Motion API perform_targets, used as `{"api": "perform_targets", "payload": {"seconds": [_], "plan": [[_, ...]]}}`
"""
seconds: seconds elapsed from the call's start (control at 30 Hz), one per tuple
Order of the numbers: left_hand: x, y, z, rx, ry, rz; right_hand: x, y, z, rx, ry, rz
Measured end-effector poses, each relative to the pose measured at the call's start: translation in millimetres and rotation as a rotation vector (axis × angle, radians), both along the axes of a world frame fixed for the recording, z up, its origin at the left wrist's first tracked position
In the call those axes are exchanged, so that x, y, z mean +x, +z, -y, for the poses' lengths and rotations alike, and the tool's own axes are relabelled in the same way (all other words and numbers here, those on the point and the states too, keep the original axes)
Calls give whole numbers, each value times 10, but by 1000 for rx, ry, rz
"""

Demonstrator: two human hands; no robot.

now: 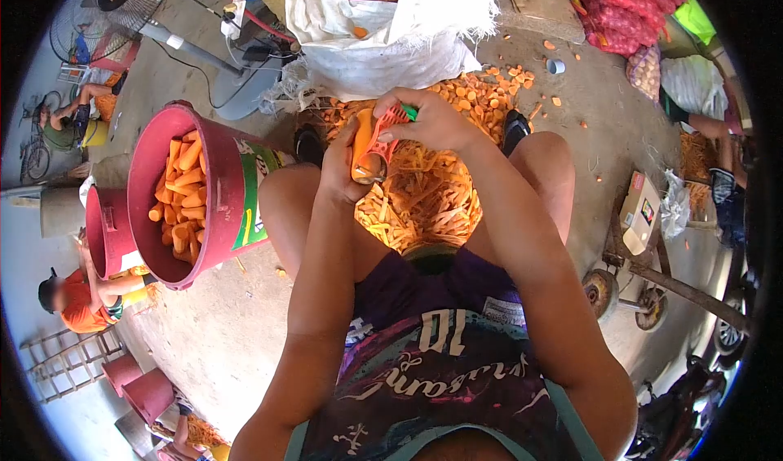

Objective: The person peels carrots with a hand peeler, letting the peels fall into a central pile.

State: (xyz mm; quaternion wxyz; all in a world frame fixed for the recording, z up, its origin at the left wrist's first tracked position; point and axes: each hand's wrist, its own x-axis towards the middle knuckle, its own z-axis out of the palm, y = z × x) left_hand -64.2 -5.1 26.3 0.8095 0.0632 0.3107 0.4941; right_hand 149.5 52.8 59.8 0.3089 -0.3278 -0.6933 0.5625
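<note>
My left hand (340, 163) is wrapped round a carrot (363, 135), held above the gap between my knees. The upper part of the carrot is bright orange, while its lower end looks browner. In my right hand (432, 117) is a red peeler (391, 124) with a green part, its head right against the carrot's side. Under both hands lies a heap of orange and yellow peelings (440, 212). To my left, beside my knee, a red bucket (140, 208) holds many peeled carrots (188, 185).
A white sack (367, 57) of unpeeled carrots stands ahead, with cut carrot ends (481, 94) scattered before it. A fan (118, 0) is at the far left. Red net bags (628, 8) and a wheeled cart (628, 277) are on the right. Other people (86, 298) sit around.
</note>
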Motion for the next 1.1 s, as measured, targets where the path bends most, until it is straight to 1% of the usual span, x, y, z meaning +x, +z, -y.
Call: {"api": "perform_targets", "payload": {"seconds": [0.03, 0.07, 0.1, 0.13, 0.17, 0.2, 0.23, 0.27, 0.33, 0.37, 0.4, 0.43, 0.47, 0.53, 0.6, 0.63, 0.67, 0.7, 0.73, 0.77, 0.8, 0.83, 0.87, 0.9, 0.93, 0.97, 1.0, 1.03, 1.07, 1.1], "plan": [[-37, -21, 9, 38, -57, 29, 17, -70, -48, 0, -1, 1], [-61, 6, 25, 39, -58, 30, 55, -197, -119, 55, -75, -31], [-81, 56, 54, 80, -131, 26, 103, -253, -191, 111, -150, -63], [-90, 102, 90, 121, -205, 21, 174, -302, -269, 111, -152, -64], [-78, 140, 141, 120, -207, 19, 248, -335, -336, -20, -263, -75], [-64, 173, 198, 101, -219, -122, 312, -374, -399, -153, -374, -87], [-53, 211, 218, 83, -230, -262, 371, -409, -463, -67, -367, -106], [-59, 235, 206, 85, -230, -262, 355, -349, -440, -65, -367, -106], [-75, 274, 178, 89, -154, -151, 306, -246, -350, -147, -352, -142], [-69, 213, 131, 33, -46, -185, 231, -183, -268, -147, -345, -138], [-101, 86, 66, 32, -38, -182, 133, -128, -162, 0, -274, -35], [-139, -34, -6, -22, 23, -115, 48, -70, -68, 146, -202, 67], [-162, -102, -40, -76, 81, -50, -14, -18, 12, 145, -198, 68], [-7, 90, -48, -63, 104, -100, -83, 55, 116, 154, 0, 89], [87, 185, -12, -122, 69, -111, -46, 52, 100, 119, -35, 77], [25, 124, -9, -121, 62, -112, -20, 35, 66, 93, -32, 59], [-106, -9, -5, 23, -85, -39, 12, -7, 20, 67, -28, 42], [-148, -23, 4, 166, -229, 38, 49, -108, -31, 68, -30, 43], [-143, -53, 23, 169, -230, 40, 92, -205, -91, 109, -105, 12], [-101, 20, 65, 97, -208, -108, 148, -267, -162, 150, -180, -20], [-37, 171, 119, 23, -185, -258, 206, -241, -224, 151, -180, -21], [55, 316, 177, -30, -115, -297, 265, -219, -279, 32, -260, -21], [-10, 293, 195, -32, -115, -302, 311, -216, -315, -89, -340, -22], [-110, 237, 203, 49, -196, -257, 342, -207, -330, -3, -411, 44], [-161, 183, 208, 131, -275, -207, 320, -238, -338, -3, -410, 43], [-163, 122, 188, 132, -272, -206, 273, -249, -330, -27, -353, -72], [-161, 59, 145, 62, -136, -212, 239, -255, -322, -52, -292, -186], [-163, 1, 94, -6, 2, -216, 217, -268, -266, -51, -286, -184], [-175, -67, 40, -5, 8, -214, 128, -73, -84, 63, -210, -56], [-190, -132, -16, -14, 17, -154, 50, 52, 38, 176, -135, 70]]}}
